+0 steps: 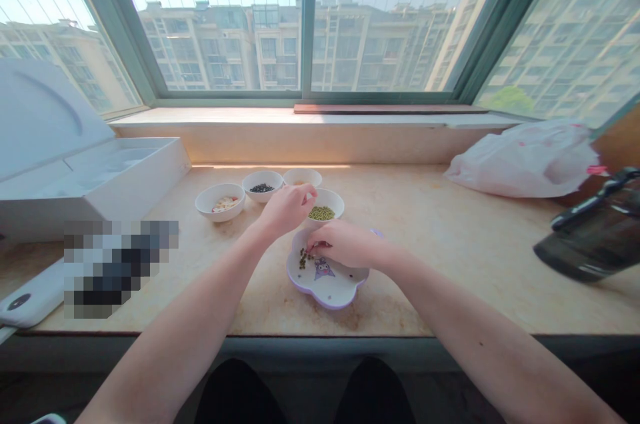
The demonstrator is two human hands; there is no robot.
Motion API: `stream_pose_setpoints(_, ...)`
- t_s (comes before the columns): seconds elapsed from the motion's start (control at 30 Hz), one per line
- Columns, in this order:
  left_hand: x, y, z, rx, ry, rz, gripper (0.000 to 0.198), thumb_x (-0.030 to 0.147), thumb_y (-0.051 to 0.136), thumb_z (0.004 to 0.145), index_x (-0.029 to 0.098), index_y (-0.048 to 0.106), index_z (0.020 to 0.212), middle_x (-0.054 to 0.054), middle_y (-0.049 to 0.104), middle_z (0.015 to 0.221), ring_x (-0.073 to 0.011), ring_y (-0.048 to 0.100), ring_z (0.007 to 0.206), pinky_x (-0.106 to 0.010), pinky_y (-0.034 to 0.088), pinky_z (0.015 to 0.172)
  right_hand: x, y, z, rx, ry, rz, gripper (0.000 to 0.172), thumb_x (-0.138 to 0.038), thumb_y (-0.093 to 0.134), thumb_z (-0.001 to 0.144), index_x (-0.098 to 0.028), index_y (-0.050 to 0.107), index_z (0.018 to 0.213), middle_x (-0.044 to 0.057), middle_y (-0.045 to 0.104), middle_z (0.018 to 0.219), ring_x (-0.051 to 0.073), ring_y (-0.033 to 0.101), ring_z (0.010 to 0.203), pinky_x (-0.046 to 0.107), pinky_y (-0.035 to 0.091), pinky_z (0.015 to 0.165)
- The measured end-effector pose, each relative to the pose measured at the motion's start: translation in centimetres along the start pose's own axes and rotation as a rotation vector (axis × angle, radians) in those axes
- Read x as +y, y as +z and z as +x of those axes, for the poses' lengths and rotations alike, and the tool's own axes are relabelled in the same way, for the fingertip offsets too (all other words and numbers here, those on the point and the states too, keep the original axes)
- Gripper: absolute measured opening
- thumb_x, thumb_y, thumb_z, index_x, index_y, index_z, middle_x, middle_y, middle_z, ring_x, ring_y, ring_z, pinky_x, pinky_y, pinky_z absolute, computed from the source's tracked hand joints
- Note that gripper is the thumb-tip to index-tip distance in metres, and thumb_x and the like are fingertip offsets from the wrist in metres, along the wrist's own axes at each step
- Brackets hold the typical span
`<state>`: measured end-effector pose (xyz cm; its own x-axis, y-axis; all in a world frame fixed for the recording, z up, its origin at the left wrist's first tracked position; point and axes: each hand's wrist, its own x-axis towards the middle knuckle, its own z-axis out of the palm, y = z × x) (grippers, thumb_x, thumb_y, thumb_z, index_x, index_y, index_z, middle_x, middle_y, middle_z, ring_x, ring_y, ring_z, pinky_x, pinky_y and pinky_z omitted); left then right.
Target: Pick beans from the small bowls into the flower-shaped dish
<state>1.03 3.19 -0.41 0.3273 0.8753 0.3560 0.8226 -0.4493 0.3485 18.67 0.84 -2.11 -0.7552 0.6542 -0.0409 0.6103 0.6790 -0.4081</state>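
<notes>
Over the near edge of the white bowl (334, 200) of green beans (321, 213), my left hand (294, 207) is closed, fingertips pinched; what they hold is too small to name. My right hand (339, 243) reaches into the purple-rimmed, flower-shaped plate (336, 292), its fingers pressed together beside a few dark green beans (303, 260) at the plate's left side. Anything between those fingertips is hidden. A cartoon figure (324, 269) is printed on the plate. Behind stand a bowl (261, 177) of black beans, a bowl (302, 174) with pale contents and a bowl (220, 214) of pale and reddish pieces.
An open white box (135, 171) is at the left, with a white object (43, 294) partly blurred out before it. At the right are a white plastic bag (525, 161) and a dark transparent jug (585, 244). The counter's front edge (330, 335) runs before my knees.
</notes>
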Motion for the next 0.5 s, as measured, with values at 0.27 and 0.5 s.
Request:
stream_pose_setpoints(0.27,0.03,-0.05,-0.04,-0.011,0.004,-0.003,0.024,0.024,0.05,0.094,0.019,0.073,0.099,-0.004,0.07,0.074,-0.0181,0.063,0.069,-0.028,0.045,0.068,-0.28,-0.11,-0.38,-0.011,0.044,0.071,0.008,-0.02,0.069,0.084,-0.022,0.076,0.087,0.002,0.074,0.086,0.016,0.065,0.074,0.027,0.044,0.062)
stream_pose_setpoints(0.5,-0.14,0.19,-0.01,-0.035,0.03,-0.026,0.024,0.024,0.05,0.094,0.019,0.073,0.097,-0.003,0.069,0.072,-0.0169,0.06,0.066,-0.027,0.043,0.065,-0.42,0.29,-0.43,-0.029,0.014,-0.008,0.012,-0.015,0.061,0.086,-0.021,0.069,0.079,0.003,0.07,0.083,0.017,0.06,0.072,0.031,0.04,0.062)
